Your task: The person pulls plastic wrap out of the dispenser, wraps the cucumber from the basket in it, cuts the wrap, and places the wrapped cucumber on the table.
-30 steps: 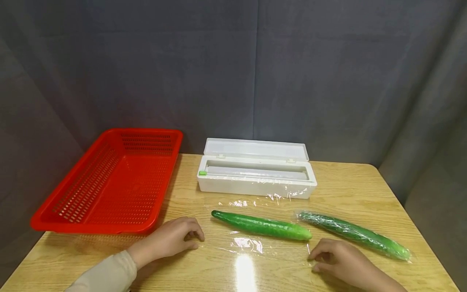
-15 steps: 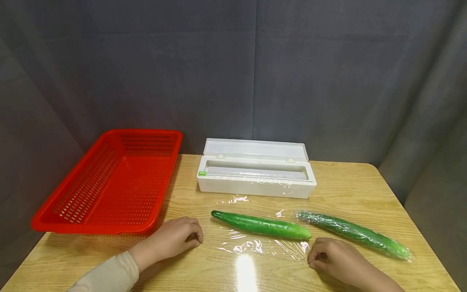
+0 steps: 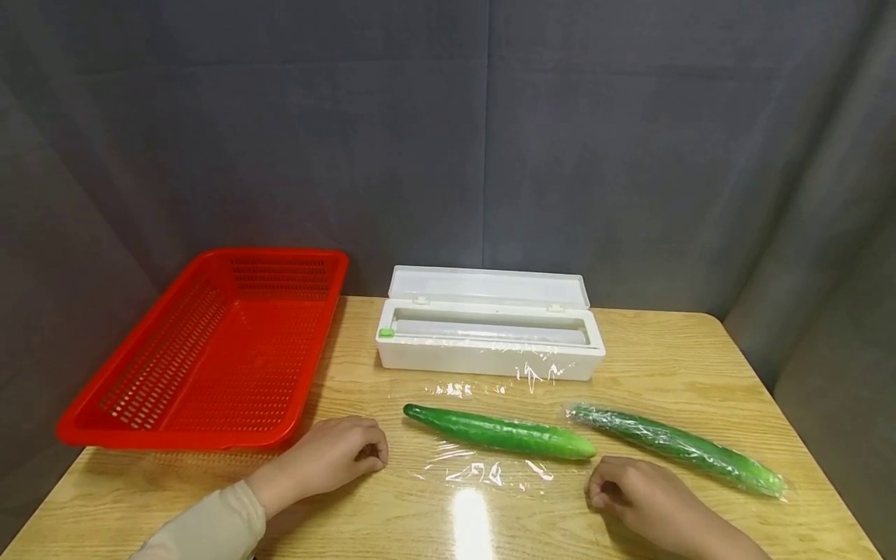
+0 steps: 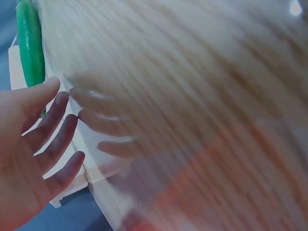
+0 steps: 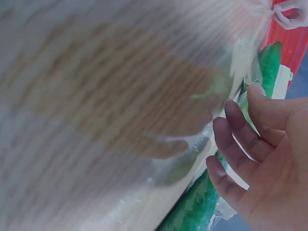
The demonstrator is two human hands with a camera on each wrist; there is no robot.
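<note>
A bare green cucumber (image 3: 500,432) lies on clear plastic wrap (image 3: 476,471) spread over the table and running from the white wrap dispenser (image 3: 490,358). My left hand (image 3: 330,457) is at the wrap's left edge, thumb and index finger pinching it; the film's corner there is nearly invisible. At the opposite corner my right hand (image 3: 647,494) pinches the film between thumb and index finger, just past the cucumber's pale end. In the right wrist view creased film (image 5: 252,72) gathers at the right thumb, the other fingers loosely bent. A second cucumber (image 3: 679,447), wrapped in film, lies beyond the right hand.
A red plastic basket (image 3: 231,373) stands at the back left, its near rim beside the left wrist. The dispenser's lid (image 3: 490,286) is up at the back, with a green slider (image 3: 386,333) at its left end. Grey curtains (image 3: 448,140) hang behind the wooden table (image 3: 665,350).
My right thumb and index finger have closed together on the film's edge, and the left fingers have drawn in too. Creases in the film have shifted; the cucumbers stay put.
</note>
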